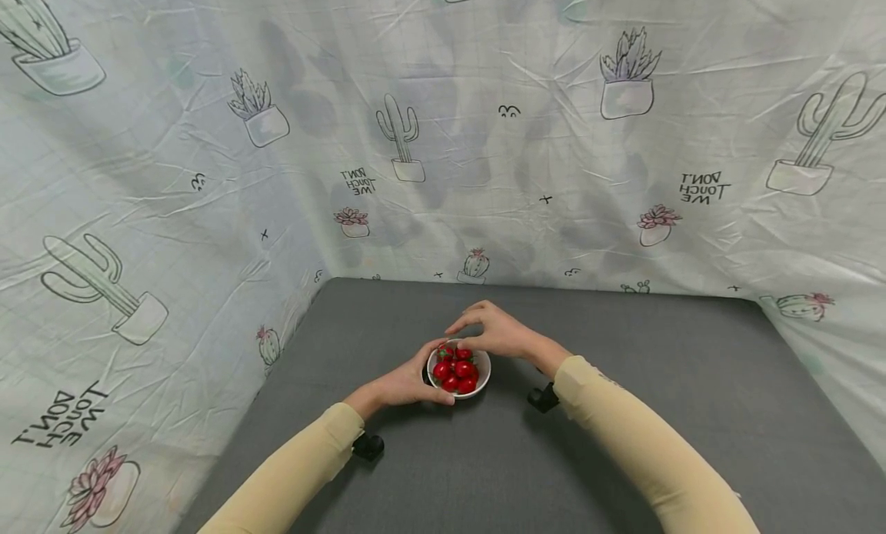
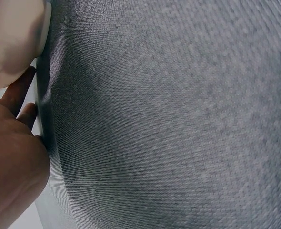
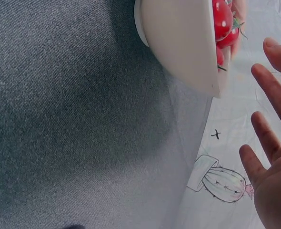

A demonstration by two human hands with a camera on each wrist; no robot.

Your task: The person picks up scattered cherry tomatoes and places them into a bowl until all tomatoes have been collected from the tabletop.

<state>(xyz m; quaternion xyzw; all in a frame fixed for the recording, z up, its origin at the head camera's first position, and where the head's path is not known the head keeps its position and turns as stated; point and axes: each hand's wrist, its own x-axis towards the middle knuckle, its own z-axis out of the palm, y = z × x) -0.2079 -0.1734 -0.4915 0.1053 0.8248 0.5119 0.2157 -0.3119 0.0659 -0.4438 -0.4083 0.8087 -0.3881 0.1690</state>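
Note:
A white bowl (image 1: 486, 371) of cherry tomatoes (image 1: 464, 369) stands on the dark grey table, near its middle. My left hand (image 1: 404, 384) holds the bowl from the left, thumb along the near side and fingers round the far side. In the left wrist view, fingers of that hand (image 2: 14, 157) touch the lower wall of the bowl (image 2: 14, 40). My right hand (image 1: 504, 332) hovers over the bowl's far right rim. The right wrist view has this hand (image 3: 276, 162) with spread, loosely bent fingers, holding nothing and apart from the bowl (image 3: 183, 43). Some tomatoes (image 3: 222, 21) have green stems.
Grey cloth covers the table (image 1: 623, 411). Pale curtains (image 1: 477, 149) printed with potted cacti hang behind it and along the left side. A black wrist camera (image 1: 369, 446) sits under the left sleeve, another (image 1: 543, 397) under the right.

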